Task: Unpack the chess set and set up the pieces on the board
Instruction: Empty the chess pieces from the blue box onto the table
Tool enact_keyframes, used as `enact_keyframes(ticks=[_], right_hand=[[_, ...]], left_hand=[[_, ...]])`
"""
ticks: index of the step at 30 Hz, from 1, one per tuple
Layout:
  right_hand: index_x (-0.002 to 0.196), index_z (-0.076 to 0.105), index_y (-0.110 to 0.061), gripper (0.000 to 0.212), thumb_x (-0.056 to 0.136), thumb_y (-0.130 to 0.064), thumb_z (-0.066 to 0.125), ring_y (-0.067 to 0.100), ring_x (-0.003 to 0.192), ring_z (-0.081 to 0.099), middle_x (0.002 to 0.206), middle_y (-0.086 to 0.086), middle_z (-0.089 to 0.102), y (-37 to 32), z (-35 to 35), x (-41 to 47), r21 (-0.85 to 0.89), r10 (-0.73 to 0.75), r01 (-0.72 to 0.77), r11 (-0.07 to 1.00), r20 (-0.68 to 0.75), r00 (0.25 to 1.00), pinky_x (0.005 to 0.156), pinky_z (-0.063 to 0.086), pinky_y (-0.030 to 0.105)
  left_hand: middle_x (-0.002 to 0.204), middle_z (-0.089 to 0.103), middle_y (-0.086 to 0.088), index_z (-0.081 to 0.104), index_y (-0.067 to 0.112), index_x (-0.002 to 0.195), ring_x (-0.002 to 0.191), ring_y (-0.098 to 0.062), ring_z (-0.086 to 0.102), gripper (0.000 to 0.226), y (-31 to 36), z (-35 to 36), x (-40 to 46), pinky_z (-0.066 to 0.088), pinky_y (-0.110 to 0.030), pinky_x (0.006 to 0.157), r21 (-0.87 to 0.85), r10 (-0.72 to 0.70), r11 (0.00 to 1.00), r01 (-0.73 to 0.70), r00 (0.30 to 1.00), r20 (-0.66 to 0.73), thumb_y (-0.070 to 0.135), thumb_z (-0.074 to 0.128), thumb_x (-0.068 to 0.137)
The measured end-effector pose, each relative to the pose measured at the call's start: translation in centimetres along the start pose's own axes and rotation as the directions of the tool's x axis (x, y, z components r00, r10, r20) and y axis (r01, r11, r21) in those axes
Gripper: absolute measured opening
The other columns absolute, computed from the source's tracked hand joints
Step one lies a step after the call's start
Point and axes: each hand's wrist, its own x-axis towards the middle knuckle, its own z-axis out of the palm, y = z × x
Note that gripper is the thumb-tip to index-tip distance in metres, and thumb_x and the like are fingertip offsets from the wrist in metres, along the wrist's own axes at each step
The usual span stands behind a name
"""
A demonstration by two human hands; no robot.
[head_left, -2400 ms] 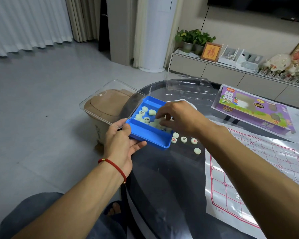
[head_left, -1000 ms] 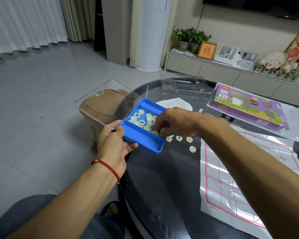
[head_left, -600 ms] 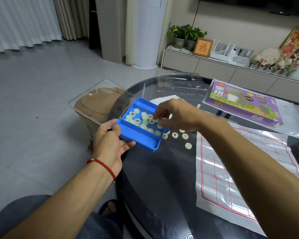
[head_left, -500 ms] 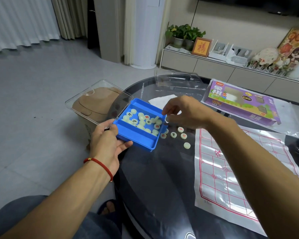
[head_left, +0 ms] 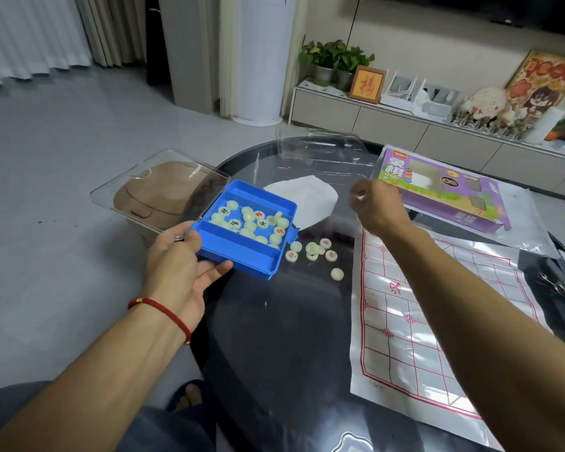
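Left hand (head_left: 177, 269): fingers clamped on blue tray (head_left: 242, 252) at worktop (head_left: 274, 337) edge; pale pieces (head_left: 252, 223) inside. Right hand (head_left: 377, 207): raised over worktop, fingers curled together, pinching something small and pale. Six loose pieces (head_left: 313, 252) on glass between tray and board (head_left: 405, 321).

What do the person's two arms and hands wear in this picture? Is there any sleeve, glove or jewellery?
Both forearms are bare, with no sleeve in view and no gloves. The left hand has a thin red cord bracelet at the wrist, with a small gold-coloured bead on it. The right hand shows no ring, watch or band in this view.
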Motion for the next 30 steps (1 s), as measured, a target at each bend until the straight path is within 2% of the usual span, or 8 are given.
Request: enact_keyframes(ticks=[4, 8, 11, 15, 19, 25, 28, 30], right_hand=[[0.143, 0.053, -0.011, 0.044, 0.099, -0.008, 0.059, 0.038, 0.124, 0.056, 0.143, 0.019, 0.053, 2.4, 1.7, 2.7, -0.196, 0.058, -0.045, 0.98, 0.06, 0.997, 0.1, 0.049, 0.046], [0.118, 0.068, 0.001, 0.022, 0.097, -0.004, 0.062, 0.036, 0.099, 0.067, 0.115, 0.022, 0.068, 3.2, 2.6, 4.1, -0.241, 0.056, -0.038, 0.97, 0.065, 0.996, 0.089, 0.057, 0.047], [0.108, 0.072, 0.0, 0.016, 0.097, -0.006, 0.063, 0.032, 0.086, 0.07, 0.102, 0.017, 0.073, 3.1, 2.5, 3.9, -0.212, 0.061, -0.045, 0.976, 0.069, 0.996, 0.083, 0.061, 0.045], [0.109, 0.075, -0.007, 0.016, 0.096, -0.009, 0.065, 0.023, 0.088, 0.069, 0.105, 0.007, 0.074, 1.3, 0.8, 1.9, -0.025, -0.043, 0.044, 0.999, 0.046, 0.998, 0.084, 0.06, 0.036], [0.11, 0.072, -0.014, 0.018, 0.093, -0.02, 0.072, 0.012, 0.087, 0.07, 0.098, -0.003, 0.072, -1.3, -1.1, -2.7, 0.147, -0.174, 0.149, 0.978, 0.175, 0.969, 0.077, 0.059, 0.024], [0.101, 0.08, -0.02, 0.012, 0.091, -0.023, 0.074, 0.014, 0.083, 0.067, 0.095, -0.003, 0.076, -2.9, -0.7, -6.1, 0.164, -0.247, 0.218, 0.962, 0.191, 0.95, 0.071, 0.056, 0.03], [0.107, 0.08, -0.017, 0.019, 0.093, -0.027, 0.072, 0.015, 0.084, 0.068, 0.104, -0.001, 0.077, -3.7, -0.6, -6.0, 0.152, -0.235, 0.203, 0.967, 0.241, 0.941, 0.066, 0.053, 0.024], [0.109, 0.08, -0.017, 0.023, 0.093, -0.031, 0.071, 0.015, 0.084, 0.069, 0.105, 0.0, 0.077, -4.2, -0.8, -5.8, 0.125, -0.235, 0.209, 0.97, 0.253, 0.938, 0.067, 0.057, 0.027]], left_hand=[[0.113, 0.069, -0.01, 0.055, 0.019, 0.124, 0.088, -0.024, 0.073, 0.021, -0.1, 0.1, 0.2, 0.059, -0.032, 0.058, 0.002, -0.002, 1.0, 0.002, 1.0, -0.009, 0.017, 0.046, 0.106], [0.114, 0.069, -0.009, 0.056, 0.019, 0.124, 0.088, -0.023, 0.073, 0.021, -0.1, 0.1, 0.6, 0.058, -0.032, 0.059, 0.008, 0.005, 1.0, -0.005, 1.0, -0.019, 0.018, 0.046, 0.106], [0.115, 0.069, -0.01, 0.055, 0.019, 0.127, 0.09, -0.024, 0.073, 0.023, 0.0, 0.1, 0.7, 0.058, -0.031, 0.058, 0.015, 0.008, 1.0, -0.007, 1.0, -0.023, 0.018, 0.047, 0.106], [0.115, 0.069, -0.01, 0.054, 0.018, 0.129, 0.092, -0.025, 0.073, 0.024, -0.1, 0.1, 0.8, 0.057, -0.032, 0.059, 0.022, 0.009, 1.0, -0.009, 1.0, -0.014, 0.017, 0.046, 0.106], [0.114, 0.069, -0.009, 0.055, 0.019, 0.127, 0.091, -0.024, 0.073, 0.023, -0.2, 0.3, 0.5, 0.058, -0.032, 0.059, 0.025, 0.013, 1.0, -0.012, 1.0, -0.006, 0.018, 0.047, 0.106], [0.113, 0.069, -0.011, 0.054, 0.018, 0.124, 0.087, -0.026, 0.072, 0.021, -0.1, 0.7, -0.1, 0.058, -0.031, 0.056, 0.017, 0.019, 1.0, -0.019, 1.0, -0.009, 0.015, 0.047, 0.105], [0.111, 0.069, -0.009, 0.054, 0.017, 0.126, 0.088, -0.025, 0.072, 0.022, -0.1, 0.5, -0.5, 0.058, -0.032, 0.058, 0.034, 0.023, 0.999, -0.023, 1.0, -0.009, 0.016, 0.048, 0.105], [0.109, 0.069, -0.009, 0.054, 0.016, 0.128, 0.089, -0.025, 0.072, 0.023, -0.2, 0.3, -0.9, 0.058, -0.033, 0.061, 0.043, 0.03, 0.999, -0.03, 1.0, -0.003, 0.017, 0.048, 0.105]])
